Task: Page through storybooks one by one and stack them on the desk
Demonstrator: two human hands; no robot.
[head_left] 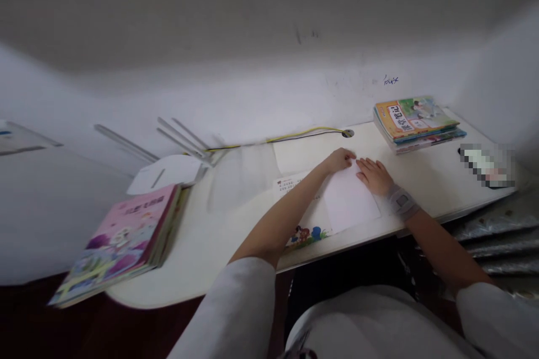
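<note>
A sheet of white paper [348, 197] lies on the white desk, over a printed sheet [304, 217] with a small calendar and cartoon figures. My left hand [339, 160] is bunched at the sheet's top corner, and I cannot tell whether it pinches the paper. My right hand [372, 176] rests flat on the sheet's upper right edge with its fingers spread. A grey band [401, 202] circles my right wrist. The two hands nearly touch. Another pale sheet [295, 157] lies beyond them.
A stack of notebooks [416, 124] sits at the desk's back right, and a thick pink book [122, 244] overhangs its left edge. A white router [166, 174] with several antennas stands back left. A yellow cable [303, 136] runs along the wall to a desk grommet [347, 133].
</note>
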